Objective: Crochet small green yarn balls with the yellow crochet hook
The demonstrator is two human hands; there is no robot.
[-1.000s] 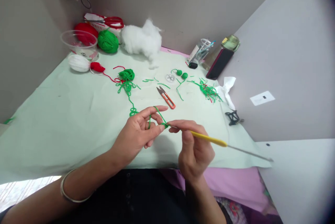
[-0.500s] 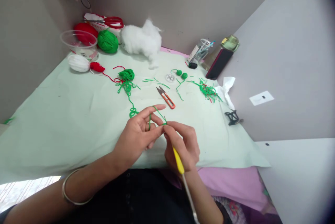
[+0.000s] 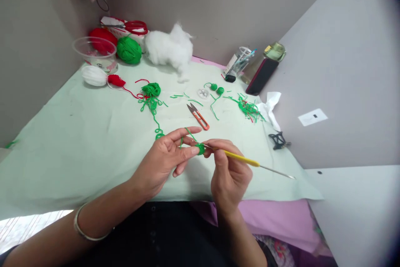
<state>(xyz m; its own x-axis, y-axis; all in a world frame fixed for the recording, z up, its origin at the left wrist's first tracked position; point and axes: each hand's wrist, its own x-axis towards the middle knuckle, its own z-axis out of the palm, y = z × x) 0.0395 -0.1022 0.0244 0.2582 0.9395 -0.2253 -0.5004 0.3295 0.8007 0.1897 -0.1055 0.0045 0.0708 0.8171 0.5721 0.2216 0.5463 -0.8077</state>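
Between thumb and fingers, my left hand (image 3: 165,156) pinches a small green crocheted piece (image 3: 200,148), with green yarn looped over its raised index finger. My right hand (image 3: 231,175) grips a crochet hook (image 3: 243,158) with a yellow handle; its near tip meets the green piece and its other metal end points right. Loose green yarn (image 3: 151,90) trails across the table toward my left hand. Orange thread snips (image 3: 200,118) lie just beyond my hands. Two small green balls (image 3: 220,90) rest farther back, beside a clear round disc (image 3: 203,93).
At the back left are a clear tub (image 3: 108,65), a green yarn ball (image 3: 129,50), red-handled scissors (image 3: 137,27) and white stuffing (image 3: 170,46). Toward the right are yarn scraps (image 3: 248,108), a phone (image 3: 262,76), a tissue (image 3: 271,106) and a black clip (image 3: 278,140).
My right hand has turned, swinging the hook from pointing down toward me to pointing right. The green piece now shows between my hands, and my left hand has shifted slightly right.
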